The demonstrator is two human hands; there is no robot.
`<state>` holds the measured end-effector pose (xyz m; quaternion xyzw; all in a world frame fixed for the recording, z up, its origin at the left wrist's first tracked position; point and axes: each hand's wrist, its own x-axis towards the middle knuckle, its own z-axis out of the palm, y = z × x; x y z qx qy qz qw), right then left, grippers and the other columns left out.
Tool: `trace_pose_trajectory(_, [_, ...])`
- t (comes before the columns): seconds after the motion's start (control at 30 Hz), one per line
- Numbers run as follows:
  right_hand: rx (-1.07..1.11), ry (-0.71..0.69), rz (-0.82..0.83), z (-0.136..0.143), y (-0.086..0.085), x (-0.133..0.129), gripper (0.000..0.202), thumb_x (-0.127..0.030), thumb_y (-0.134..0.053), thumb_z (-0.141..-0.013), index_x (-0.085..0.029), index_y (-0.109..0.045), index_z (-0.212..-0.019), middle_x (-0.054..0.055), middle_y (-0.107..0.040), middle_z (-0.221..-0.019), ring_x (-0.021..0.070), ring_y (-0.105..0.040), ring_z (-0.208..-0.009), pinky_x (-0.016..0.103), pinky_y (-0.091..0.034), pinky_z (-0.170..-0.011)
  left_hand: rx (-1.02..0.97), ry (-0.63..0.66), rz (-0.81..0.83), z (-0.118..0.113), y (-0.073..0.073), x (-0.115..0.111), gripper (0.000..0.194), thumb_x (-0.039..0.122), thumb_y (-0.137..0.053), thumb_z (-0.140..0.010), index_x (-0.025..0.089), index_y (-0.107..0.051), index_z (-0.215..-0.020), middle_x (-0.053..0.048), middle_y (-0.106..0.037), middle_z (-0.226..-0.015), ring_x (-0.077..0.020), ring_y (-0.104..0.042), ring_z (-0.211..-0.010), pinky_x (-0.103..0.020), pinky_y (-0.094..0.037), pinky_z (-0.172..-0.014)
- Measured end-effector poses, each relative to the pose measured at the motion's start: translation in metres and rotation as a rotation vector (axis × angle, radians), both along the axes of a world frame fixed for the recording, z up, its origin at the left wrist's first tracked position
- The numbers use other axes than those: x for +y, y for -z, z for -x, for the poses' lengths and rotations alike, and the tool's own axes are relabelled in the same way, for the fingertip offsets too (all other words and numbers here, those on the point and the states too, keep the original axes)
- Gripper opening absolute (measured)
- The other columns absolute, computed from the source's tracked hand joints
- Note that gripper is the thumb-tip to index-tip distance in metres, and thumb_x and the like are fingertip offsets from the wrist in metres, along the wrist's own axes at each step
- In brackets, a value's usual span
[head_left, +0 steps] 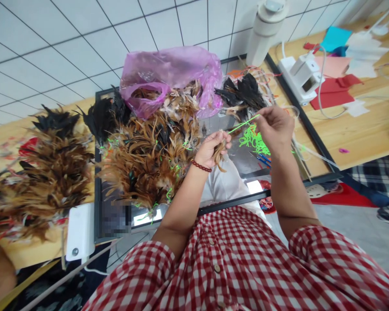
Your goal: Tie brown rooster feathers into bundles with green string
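My left hand (211, 148), with a beaded bracelet (201, 165) at the wrist, pinches a small bundle of brown feathers (219, 155) above the glass tabletop. From the quill end of that bundle a bright green string (243, 125) runs taut, up and to the right. Its other end is gripped between the fingers of my right hand (275, 127). Just below my right hand lies a tangled heap of green strings (253, 137). Left of my left hand spreads a large pile of brown feathers (149, 160), with bits of green string among them.
A pink plastic bag (171, 69) of feathers lies at the back, with black feathers (243, 93) beside it. A white bottle (266, 32) and a power strip (300, 80) stand at right. More feathers (48, 172) cover the left table. The frame's black edge (233, 202) is near my body.
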<state>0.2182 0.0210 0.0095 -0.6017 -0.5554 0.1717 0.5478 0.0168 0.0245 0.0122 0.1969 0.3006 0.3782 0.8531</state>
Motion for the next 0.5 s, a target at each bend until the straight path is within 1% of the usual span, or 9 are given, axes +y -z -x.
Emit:
trace_pose_trajectory(0.07, [0.05, 0.046, -0.015, -0.005, -0.001, 0.002, 0.012, -0.035, -0.071, -0.089, -0.024, -0.068, -0.084, -0.001, -0.068, -0.069, 0.0128, -0.055, -0.053, 0.029, -0.043, -0.053, 0.044, -0.018, 0.021, -0.001, -0.001, 0.001, 0.021, 0.013, -0.063, -0.096, 0.014, -0.06, -0.075, 0.001, -0.06, -0.07, -0.0061, -0.059, -0.054, -0.012, -0.037, -0.04])
trace_pose_trajectory(0.13, [0.04, 0.082, -0.035, -0.009, -0.004, 0.002, 0.012, -0.035, -0.073, -0.088, -0.025, -0.068, -0.083, -0.001, -0.067, -0.069, 0.0134, -0.058, -0.056, 0.03, -0.045, -0.055, 0.067, -0.025, 0.035, -0.002, -0.002, 0.002, 0.026, 0.012, -0.055, -0.1, 0.014, -0.06, -0.074, 0.0, -0.058, -0.069, -0.0062, -0.058, -0.054, -0.013, -0.036, -0.04])
trace_pose_trajectory(0.2, [0.012, 0.137, -0.07, -0.014, -0.009, 0.001, 0.01, -0.034, -0.075, -0.086, -0.026, -0.07, -0.082, -0.001, -0.068, -0.069, 0.0134, -0.058, -0.059, 0.031, -0.046, -0.057, 0.044, -0.071, 0.061, -0.003, -0.003, 0.003, 0.032, 0.012, -0.048, -0.103, 0.014, -0.059, -0.073, 0.0, -0.055, -0.067, -0.0049, -0.053, -0.053, -0.012, -0.034, -0.041])
trace_pose_trajectory(0.23, [-0.004, 0.163, -0.093, -0.017, -0.012, 0.0, 0.009, -0.033, -0.076, -0.085, -0.026, -0.072, -0.081, 0.0, -0.068, -0.069, 0.0132, -0.057, -0.059, 0.031, -0.045, -0.058, 0.018, -0.119, 0.079, -0.002, -0.004, 0.004, 0.034, 0.012, -0.044, -0.104, 0.015, -0.058, -0.073, 0.001, -0.053, -0.067, -0.004, -0.05, -0.053, -0.011, -0.033, -0.041])
trace_pose_trajectory(0.3, [-0.03, 0.198, -0.136, -0.028, -0.018, -0.003, 0.007, -0.032, -0.078, -0.083, -0.026, -0.075, -0.079, 0.001, -0.069, -0.068, 0.013, -0.055, -0.058, 0.033, -0.044, -0.059, -0.048, -0.256, 0.105, 0.002, -0.004, 0.008, 0.036, 0.013, -0.04, -0.106, 0.016, -0.056, -0.074, 0.002, -0.049, -0.067, -0.0032, -0.045, -0.053, -0.01, -0.033, -0.043])
trace_pose_trajectory(0.37, [-0.018, 0.201, -0.149, -0.043, -0.023, -0.008, 0.009, -0.036, -0.078, -0.084, -0.028, -0.077, -0.079, 0.001, -0.069, -0.068, 0.0144, -0.055, -0.057, 0.037, -0.043, -0.06, -0.115, -0.387, 0.102, 0.008, -0.003, 0.012, 0.037, 0.015, -0.037, -0.108, 0.017, -0.055, -0.076, 0.002, -0.047, -0.068, -0.0033, -0.043, -0.054, -0.009, -0.034, -0.044])
trace_pose_trajectory(0.4, [0.005, 0.2, -0.146, -0.051, -0.024, -0.01, 0.01, -0.038, -0.077, -0.086, -0.03, -0.077, -0.08, 0.0, -0.069, -0.067, 0.0157, -0.056, -0.058, 0.038, -0.044, -0.061, -0.143, -0.433, 0.095, 0.011, -0.002, 0.014, 0.037, 0.015, -0.036, -0.108, 0.017, -0.055, -0.076, 0.002, -0.046, -0.069, -0.0033, -0.042, -0.055, -0.009, -0.034, -0.044])
trace_pose_trajectory(0.47, [0.035, 0.214, -0.096, -0.066, -0.024, -0.014, 0.01, -0.039, -0.073, -0.09, -0.035, -0.076, -0.081, 0.0, -0.068, -0.067, 0.0181, -0.057, -0.061, 0.041, -0.045, -0.064, -0.175, -0.475, 0.075, 0.016, -0.001, 0.017, 0.036, 0.015, -0.036, -0.108, 0.017, -0.054, -0.077, 0.002, -0.045, -0.069, -0.0036, -0.041, -0.055, -0.008, -0.034, -0.044])
trace_pose_trajectory(0.5, [0.012, 0.218, -0.045, -0.07, -0.023, -0.015, 0.009, -0.038, -0.073, -0.09, -0.036, -0.077, -0.082, 0.0, -0.07, -0.071, 0.0185, -0.058, -0.063, 0.041, -0.047, -0.067, -0.174, -0.472, 0.067, 0.017, -0.001, 0.017, 0.036, 0.015, -0.036, -0.108, 0.017, -0.054, -0.077, 0.002, -0.044, -0.069, -0.0038, -0.04, -0.055, -0.009, -0.034, -0.044])
